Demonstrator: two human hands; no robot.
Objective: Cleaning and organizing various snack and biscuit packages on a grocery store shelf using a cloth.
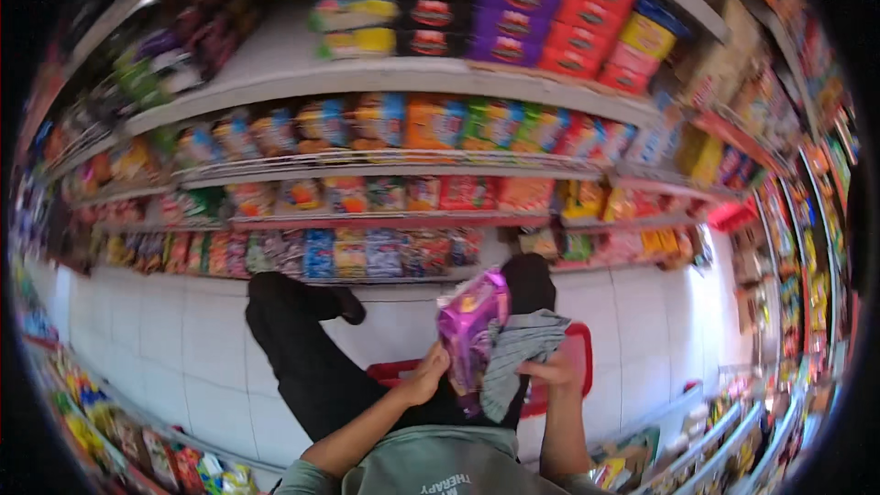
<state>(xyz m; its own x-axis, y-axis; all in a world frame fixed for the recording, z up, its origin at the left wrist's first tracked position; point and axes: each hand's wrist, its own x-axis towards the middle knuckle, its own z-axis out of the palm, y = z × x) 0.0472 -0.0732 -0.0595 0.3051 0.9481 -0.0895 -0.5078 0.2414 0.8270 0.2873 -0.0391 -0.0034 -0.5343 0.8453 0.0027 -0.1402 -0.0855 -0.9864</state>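
A shiny purple snack packet [471, 323] is held upright over my lap. My left hand [430, 375] grips its left side. In my right hand [553, 368] is a grey striped cloth [519, 350], bunched against the packet's right side and hanging down over its lower part. Beneath my right forearm and legs, a red plastic basket [584, 364] shows in part; what it holds is mostly hidden.
Before me stand store shelves [399, 75] of packaged snacks, with stacked boxes [512, 24] on the upper one. My bent legs [302, 350] rest over the white tiled floor [206, 357]. More stocked racks [694, 440] curve behind and to the right.
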